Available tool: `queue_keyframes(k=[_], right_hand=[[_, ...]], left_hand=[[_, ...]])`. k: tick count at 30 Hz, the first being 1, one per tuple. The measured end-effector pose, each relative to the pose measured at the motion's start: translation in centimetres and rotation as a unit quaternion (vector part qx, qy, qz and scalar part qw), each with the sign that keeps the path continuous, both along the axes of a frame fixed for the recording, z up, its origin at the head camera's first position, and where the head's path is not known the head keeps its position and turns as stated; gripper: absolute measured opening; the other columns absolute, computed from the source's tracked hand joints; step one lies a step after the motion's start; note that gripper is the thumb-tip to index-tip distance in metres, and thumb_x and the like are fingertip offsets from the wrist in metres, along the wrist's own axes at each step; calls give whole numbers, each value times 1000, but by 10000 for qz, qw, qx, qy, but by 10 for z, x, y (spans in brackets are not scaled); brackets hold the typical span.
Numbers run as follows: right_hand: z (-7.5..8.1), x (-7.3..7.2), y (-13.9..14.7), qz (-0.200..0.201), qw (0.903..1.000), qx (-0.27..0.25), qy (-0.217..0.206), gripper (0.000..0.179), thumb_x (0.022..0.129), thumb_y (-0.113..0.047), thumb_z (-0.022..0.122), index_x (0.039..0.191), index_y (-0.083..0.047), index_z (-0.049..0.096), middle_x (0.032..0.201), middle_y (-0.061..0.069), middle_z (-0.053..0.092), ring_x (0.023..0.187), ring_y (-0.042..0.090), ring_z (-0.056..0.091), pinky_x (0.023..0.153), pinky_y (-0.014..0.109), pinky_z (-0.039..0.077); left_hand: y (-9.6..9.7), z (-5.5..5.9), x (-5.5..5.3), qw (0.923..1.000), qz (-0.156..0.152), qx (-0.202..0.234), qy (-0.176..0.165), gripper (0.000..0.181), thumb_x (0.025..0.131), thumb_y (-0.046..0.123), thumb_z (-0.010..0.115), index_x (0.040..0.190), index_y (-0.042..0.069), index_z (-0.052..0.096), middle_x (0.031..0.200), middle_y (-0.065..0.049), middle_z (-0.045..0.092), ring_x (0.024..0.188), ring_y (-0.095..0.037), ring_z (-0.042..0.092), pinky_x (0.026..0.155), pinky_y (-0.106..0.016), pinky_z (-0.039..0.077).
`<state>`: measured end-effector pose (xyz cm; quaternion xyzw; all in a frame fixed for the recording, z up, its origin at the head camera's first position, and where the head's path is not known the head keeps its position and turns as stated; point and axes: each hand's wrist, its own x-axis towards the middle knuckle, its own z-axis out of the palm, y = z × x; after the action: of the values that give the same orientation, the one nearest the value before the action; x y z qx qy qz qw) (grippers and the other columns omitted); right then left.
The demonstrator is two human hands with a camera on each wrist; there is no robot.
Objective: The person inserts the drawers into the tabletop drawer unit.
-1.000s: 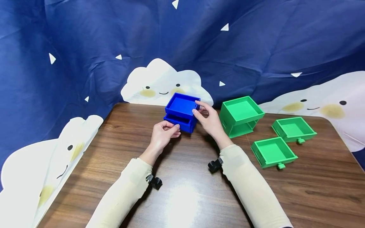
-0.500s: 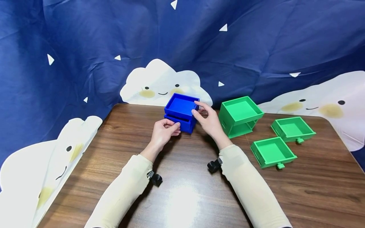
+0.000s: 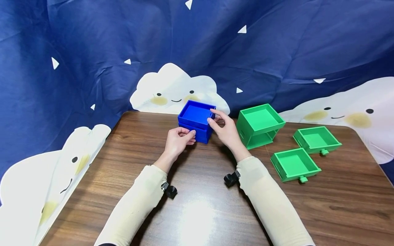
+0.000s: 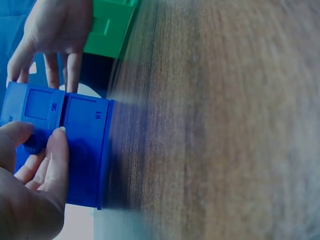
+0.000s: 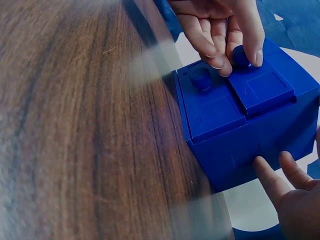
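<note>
A blue two-drawer cabinet (image 3: 197, 114) with a tray-like top stands near the table's back edge. My left hand (image 3: 178, 140) pinches the round knob (image 5: 241, 56) of its upper drawer (image 5: 262, 87) between thumb and fingers. That drawer sits almost fully in, its front just proud of the body. Below it, the lower drawer (image 4: 85, 160) is in, and its knob (image 5: 200, 78) is free of any hand. My right hand (image 3: 226, 128) touches the cabinet's right side and top rim, with fingertips (image 5: 260, 162) resting fairly straight against the side wall.
To the right stands a green cabinet frame (image 3: 261, 119) with an open front. Two green drawers (image 3: 297, 162) with knobs lie on the wooden table (image 3: 200, 188) at the right. Behind the table hangs a blue cloth (image 3: 154, 41) with printed clouds.
The upper blue drawer has slid back into the cabinet, closing the gap behind its front. My left hand has moved slightly forward with its knob; my right hand has stayed in place.
</note>
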<state>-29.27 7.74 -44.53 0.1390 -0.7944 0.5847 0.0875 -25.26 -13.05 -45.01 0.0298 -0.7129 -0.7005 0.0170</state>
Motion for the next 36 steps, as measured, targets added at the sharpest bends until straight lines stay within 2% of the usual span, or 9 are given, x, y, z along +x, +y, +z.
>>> queue_keyframes(k=[9, 18, 22, 25, 30, 36], right_hand=[[2, 1, 1, -60, 10000, 15, 51, 44, 105, -18, 73, 147, -8, 66, 106, 23, 68, 108, 41, 71, 105, 53, 56], [4, -1, 1, -43, 10000, -5, -1, 43, 105, -19, 73, 147, -8, 66, 107, 23, 67, 109, 42, 71, 106, 54, 56], [4, -1, 1, -28, 10000, -22, 35, 44, 105, -19, 73, 146, -8, 66, 106, 23, 68, 109, 42, 71, 106, 54, 56], [4, -1, 0, -30, 10000, -16, 33, 44, 105, -19, 73, 147, -8, 66, 106, 23, 67, 109, 41, 70, 106, 54, 56], [4, 1, -1, 30, 9999, 95, -35, 46, 106, -22, 71, 150, -11, 63, 112, 24, 68, 113, 41, 69, 110, 54, 54], [7, 6, 4, 31, 9990, 435, -33, 50, 108, -25, 69, 155, -13, 60, 125, 25, 69, 121, 41, 70, 113, 54, 54]], left_hand=[[2, 1, -5, 9998, -17, -198, -25, 13, 97, 4, 79, 95, -6, 71, 88, -26, 78, 70, -23, 79, 70, -37, 68], [2, -1, -8, 9997, 5, -223, 23, 16, 98, 5, 79, 98, -9, 71, 87, -27, 78, 67, -18, 76, 66, -32, 67], [2, -1, -8, 9996, 7, -297, 29, 16, 98, 6, 79, 99, -8, 71, 88, -27, 78, 72, -32, 80, 67, -34, 67], [0, 1, -6, 9992, 11, -405, -14, 17, 98, 8, 80, 100, -7, 72, 88, -25, 78, 77, -38, 81, 69, -37, 68], [-4, 1, -3, 9984, -63, -552, -125, 22, 99, 12, 80, 103, -8, 72, 89, -26, 78, 70, -26, 79, 73, -42, 68], [-10, 0, 5, 9951, -241, -955, -96, 27, 102, 19, 77, 102, -8, 75, 94, -29, 78, 75, -35, 81, 71, -42, 68]])
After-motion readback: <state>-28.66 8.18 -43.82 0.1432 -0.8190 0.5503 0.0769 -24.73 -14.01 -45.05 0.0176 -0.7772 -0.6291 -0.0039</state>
